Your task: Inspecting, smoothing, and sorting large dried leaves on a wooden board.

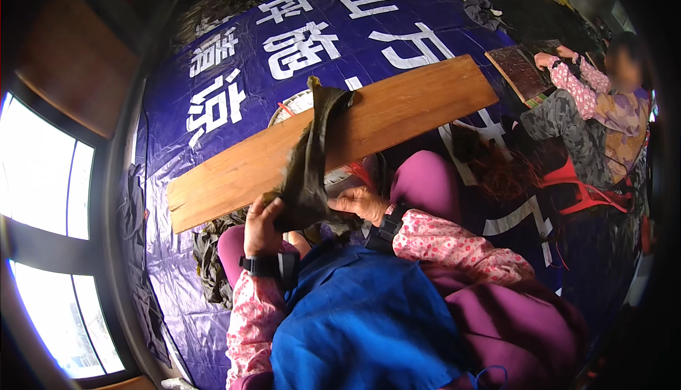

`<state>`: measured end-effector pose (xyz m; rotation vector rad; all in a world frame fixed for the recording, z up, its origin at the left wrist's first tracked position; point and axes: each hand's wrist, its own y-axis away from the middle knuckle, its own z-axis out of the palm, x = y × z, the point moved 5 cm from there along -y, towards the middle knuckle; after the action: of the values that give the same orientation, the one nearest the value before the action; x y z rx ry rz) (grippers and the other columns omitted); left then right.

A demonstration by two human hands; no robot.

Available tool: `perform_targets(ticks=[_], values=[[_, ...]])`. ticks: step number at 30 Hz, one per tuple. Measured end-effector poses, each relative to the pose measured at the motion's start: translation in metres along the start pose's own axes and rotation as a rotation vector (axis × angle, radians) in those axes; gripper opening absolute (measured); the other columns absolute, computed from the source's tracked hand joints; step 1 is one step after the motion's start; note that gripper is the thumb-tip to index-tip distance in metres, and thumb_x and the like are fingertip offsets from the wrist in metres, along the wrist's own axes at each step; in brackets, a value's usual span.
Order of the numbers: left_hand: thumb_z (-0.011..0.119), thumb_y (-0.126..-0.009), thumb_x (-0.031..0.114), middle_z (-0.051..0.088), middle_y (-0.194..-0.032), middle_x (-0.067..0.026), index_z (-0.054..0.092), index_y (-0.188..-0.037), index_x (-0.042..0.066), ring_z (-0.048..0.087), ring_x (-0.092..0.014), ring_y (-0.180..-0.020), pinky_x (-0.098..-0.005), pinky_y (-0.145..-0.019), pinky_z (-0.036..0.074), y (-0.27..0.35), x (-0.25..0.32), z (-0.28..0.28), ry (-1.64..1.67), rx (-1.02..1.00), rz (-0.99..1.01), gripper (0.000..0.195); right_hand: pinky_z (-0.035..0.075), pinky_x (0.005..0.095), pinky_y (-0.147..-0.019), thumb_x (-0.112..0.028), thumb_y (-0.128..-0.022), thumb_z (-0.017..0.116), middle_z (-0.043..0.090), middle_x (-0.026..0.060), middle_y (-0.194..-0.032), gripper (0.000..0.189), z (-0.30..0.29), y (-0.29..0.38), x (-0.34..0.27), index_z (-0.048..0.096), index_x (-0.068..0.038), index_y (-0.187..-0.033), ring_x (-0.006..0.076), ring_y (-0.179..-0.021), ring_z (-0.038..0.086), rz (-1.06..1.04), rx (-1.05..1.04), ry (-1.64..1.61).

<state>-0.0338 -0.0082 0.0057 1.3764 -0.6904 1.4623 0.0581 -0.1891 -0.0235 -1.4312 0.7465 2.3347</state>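
Observation:
A long strip of dark green kelp lies across a wooden plank, its far end bunched up and narrow. Toward my lap the near end widens and hangs over the plank's edge. My left hand grips the kelp's left edge between thumb and fingers. On the other side, my right hand pinches the right edge with its thumb and forefinger. Under the plank, mostly hidden, stands a white round basket. Some red strands show just beyond my right hand.
More dark kelp is heaped by my left knee. A purple-blue tarp with large white characters covers the floor. At right, a person sits by another board, near a red plastic stool. Reddish strands lie between us.

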Motion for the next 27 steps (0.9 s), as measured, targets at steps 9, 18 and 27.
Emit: perform_targets(ticks=[9, 18, 27], values=[[0.061, -0.078, 0.0, 0.064, -0.089, -0.0003, 0.063, -0.095, 0.004, 0.058, -0.008, -0.081, -0.0242, -0.074, 0.044, 0.019, -0.033, 0.036, -0.251, -0.296, -0.108, 0.017, 0.043, 0.0317, -0.087, -0.018, -0.082, 0.062, 0.059, -0.0008, -0.105, 0.037, -0.019, -0.021, 0.01, 0.052, -0.011, -0.116, 0.0144, -0.099, 0.054, -0.172, 0.119, -0.501], [0.059, -0.076, 0.001, 0.059, -0.072, 0.0004, 0.063, -0.083, 0.005, 0.053, -0.008, -0.067, -0.024, -0.065, 0.04, 0.025, -0.03, 0.018, -0.28, -0.254, -0.192, 0.009, 0.047, 0.0367, -0.079, -0.018, -0.082, 0.061, 0.062, 0.0024, -0.1, 0.03, -0.042, -0.021, 0.0, 0.055, -0.009, -0.11, 0.0185, -0.091, 0.059, -0.071, 0.104, -0.76], [0.058, -0.084, 0.027, 0.059, -0.091, -0.0038, 0.055, -0.104, -0.002, 0.055, -0.015, -0.085, -0.0285, -0.076, 0.043, 0.007, -0.017, 0.025, -0.019, -0.188, -0.11, 0.035, 0.043, 0.0359, -0.091, -0.011, -0.085, 0.053, 0.059, 0.0102, -0.109, 0.033, -0.011, -0.015, -0.011, 0.05, -0.003, -0.117, 0.0209, -0.1, 0.057, -0.105, -0.192, -0.82]])
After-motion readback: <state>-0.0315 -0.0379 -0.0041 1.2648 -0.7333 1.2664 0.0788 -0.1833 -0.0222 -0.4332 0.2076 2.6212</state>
